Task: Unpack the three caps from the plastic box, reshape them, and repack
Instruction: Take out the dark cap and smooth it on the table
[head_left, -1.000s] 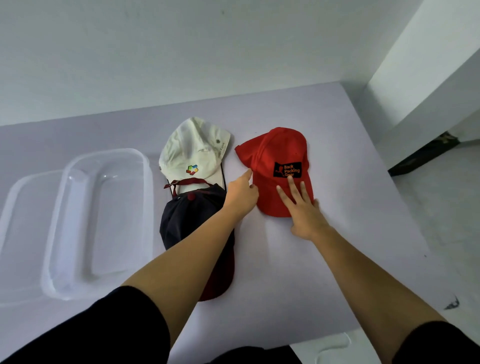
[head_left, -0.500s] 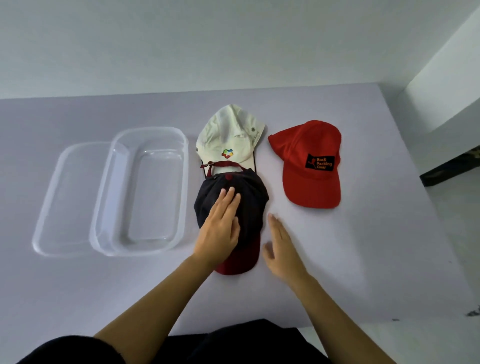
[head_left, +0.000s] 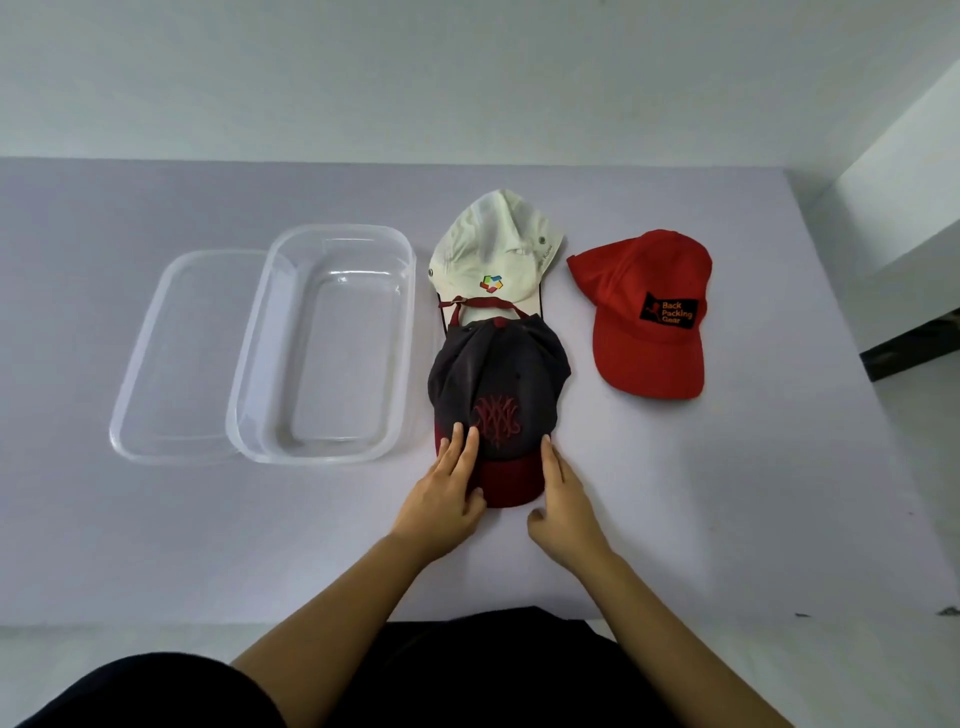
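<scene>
Pale bench (head_left: 727, 493) carries all three caps outside the plastic box (head_left: 332, 457), which stands empty at the left against its lid (head_left: 171, 353), so unpacking looks done. Nearest the person lies the dark cap (head_left: 498, 374), its crown overlapping the brim of the white cap (head_left: 493, 244), with the left hand (head_left: 441, 499) and right hand (head_left: 566, 504) laid straight-fingered on its two sides, gripping nothing, apparently smoothing it. Off to the right, the red cap (head_left: 649, 312) looks already shaped; the white cap and all repacking seem left.

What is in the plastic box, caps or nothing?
Nothing: it is empty. The box shows only its bare clear bottom; no cap is inside.
</scene>
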